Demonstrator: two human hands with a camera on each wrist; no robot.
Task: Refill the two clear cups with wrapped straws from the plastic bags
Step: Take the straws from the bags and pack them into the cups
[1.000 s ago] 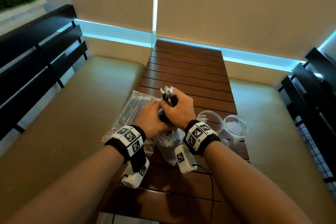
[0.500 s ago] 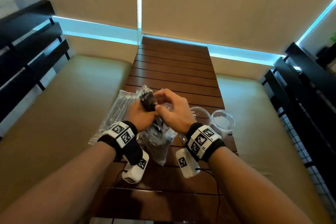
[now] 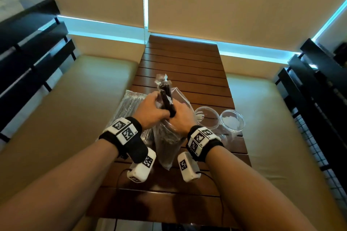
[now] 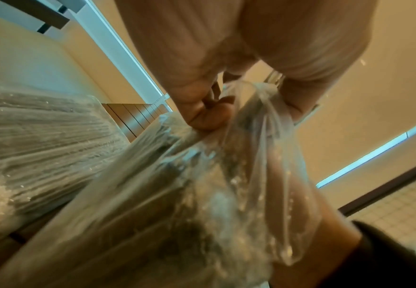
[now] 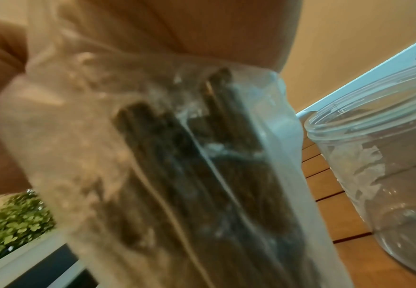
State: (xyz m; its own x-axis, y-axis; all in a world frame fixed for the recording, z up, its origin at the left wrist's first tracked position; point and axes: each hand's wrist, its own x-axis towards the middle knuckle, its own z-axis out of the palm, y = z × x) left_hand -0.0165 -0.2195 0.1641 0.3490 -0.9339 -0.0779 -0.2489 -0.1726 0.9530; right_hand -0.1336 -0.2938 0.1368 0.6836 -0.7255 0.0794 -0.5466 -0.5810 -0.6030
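Both hands work one plastic bag of dark wrapped straws [image 3: 166, 137], held upright over the slatted wooden table [image 3: 180, 65], bottom corner hanging toward the near edge. Upright likely so the straws stay settled at the bottom while a few get pulled from the mouth.

Left hand [image 3: 150, 111]: fingers curled, gripping the bag's neck from the left; the left wrist view shows the thumb pressing the film against the bundle. Right hand [image 3: 181, 118]: curled on the bag's right side, seemingly pinching plastic plus straws; exact finger layout is hidden behind the film in the right wrist view. A small bunch of dark straws [image 3: 166, 93] sticks up out of the mouth between the hands, clear wrapper tips at the top.

Containers:
- held bag: still well filled, straws packed lengthwise.
- second bag of straws [image 3: 129, 105]: flat on the table, just left of the hands, looks full. Open or sealed — can't tell.
- two clear cups [image 3: 207, 118] [image 3: 232, 122]: upright, side by side, just right of the held bag. No straws in either; the whitish patches look like reflections or something on the cup walls.

Refill not yet started, I judge; the raised bunch is the first load, nearer cup the obvious target.
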